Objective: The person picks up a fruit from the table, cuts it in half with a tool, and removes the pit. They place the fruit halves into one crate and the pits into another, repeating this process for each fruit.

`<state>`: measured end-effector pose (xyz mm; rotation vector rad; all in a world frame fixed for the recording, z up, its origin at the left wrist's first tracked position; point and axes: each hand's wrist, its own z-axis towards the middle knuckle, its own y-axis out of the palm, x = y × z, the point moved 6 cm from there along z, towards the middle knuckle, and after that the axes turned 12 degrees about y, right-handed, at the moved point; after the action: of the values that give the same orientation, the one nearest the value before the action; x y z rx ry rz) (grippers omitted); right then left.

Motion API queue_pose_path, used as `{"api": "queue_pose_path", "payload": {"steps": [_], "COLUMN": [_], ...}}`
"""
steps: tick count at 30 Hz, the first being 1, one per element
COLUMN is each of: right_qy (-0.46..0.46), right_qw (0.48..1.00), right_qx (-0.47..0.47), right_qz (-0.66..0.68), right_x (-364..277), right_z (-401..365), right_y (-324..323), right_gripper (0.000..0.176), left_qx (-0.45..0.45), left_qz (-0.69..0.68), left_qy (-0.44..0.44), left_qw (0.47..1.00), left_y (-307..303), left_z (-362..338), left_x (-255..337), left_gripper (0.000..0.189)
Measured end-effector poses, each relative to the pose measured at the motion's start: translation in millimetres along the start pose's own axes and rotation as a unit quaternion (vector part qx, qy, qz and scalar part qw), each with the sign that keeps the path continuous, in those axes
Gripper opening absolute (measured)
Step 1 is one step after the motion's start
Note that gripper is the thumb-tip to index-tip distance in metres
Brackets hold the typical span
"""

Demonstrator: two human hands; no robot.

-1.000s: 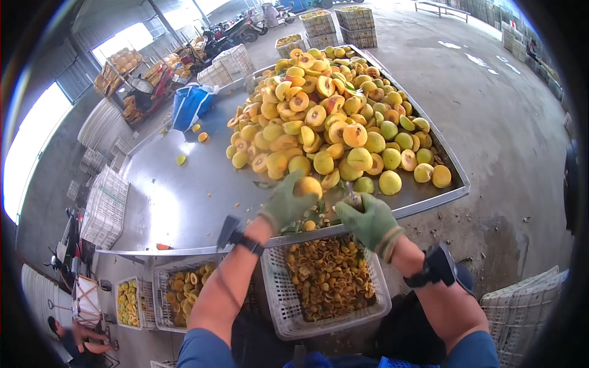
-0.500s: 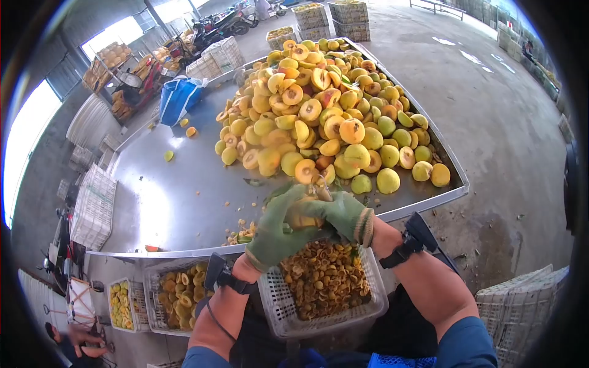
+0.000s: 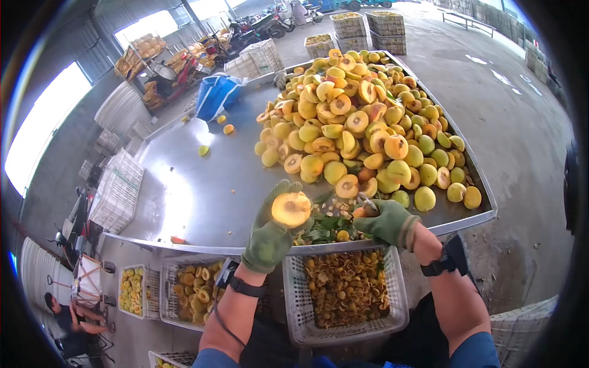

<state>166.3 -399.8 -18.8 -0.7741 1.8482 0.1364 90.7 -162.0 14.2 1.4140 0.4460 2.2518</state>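
My left hand (image 3: 270, 236), in a green glove, holds a halved yellow peach (image 3: 291, 209), its cut face turned up. To the right, my right hand (image 3: 388, 222), gloved too, is closed around a small metal tool (image 3: 368, 205) whose shape is partly hidden; an orange piece of fruit shows beside it. A large pile of whole and halved peaches (image 3: 343, 122) lies beyond both hands on the metal table (image 3: 221, 245). Green leaves and small scraps (image 3: 322, 230) lie between my hands at the table's near edge.
Below the edge stands a white crate (image 3: 297, 325) of pits and scraps. Crates of halved peaches (image 3: 169, 313) and small fruit (image 3: 147, 310) are to its left. A blue bag (image 3: 216, 98) lies on the table's far left. A seated person (image 3: 76, 325) is at lower left.
My hands have moved apart from their place together over the scrap crate. The peach half now shows in my left hand, and the camera view has shifted, moving the scene right.
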Motion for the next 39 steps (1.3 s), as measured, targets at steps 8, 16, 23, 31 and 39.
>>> {"api": "queue_pose_path", "payload": {"steps": [8, 16, 23, 31, 39], "right_qy": [-0.054, 0.009, -0.170, -0.272, -0.286], "right_qw": [0.983, 0.971, 0.984, 0.945, 0.921], "right_qx": [0.022, -0.097, 0.033, 0.126, 0.171], "right_qz": [0.174, 0.218, 0.032, -0.131, -0.201], "right_x": [-9.5, -12.5, -13.1, -13.5, -15.7], "right_z": [-20.8, -51.4, -62.6, -74.3, -79.1], "right_y": [15.2, 53.6, 47.6, 45.9, 53.6], "right_gripper": [0.038, 0.041, 0.025, 0.021, 0.023], "left_qx": [-0.046, -0.070, -0.142, -0.102, -0.021], "left_qz": [0.145, 0.035, 0.491, 0.328, 0.120], "left_qy": [0.011, -0.042, 0.029, 0.010, -0.109], "left_qw": [0.988, 0.996, 0.859, 0.939, 0.987], "left_y": [18.9, 47.8, 46.2, 52.4, 43.6], "left_z": [-12.5, -24.9, -27.5, -40.8, -49.4], "left_x": [0.4, -7.8, 7.5, -19.1, -39.7], "left_gripper": [0.082, 0.074, 0.065, 0.051, 0.054]}}
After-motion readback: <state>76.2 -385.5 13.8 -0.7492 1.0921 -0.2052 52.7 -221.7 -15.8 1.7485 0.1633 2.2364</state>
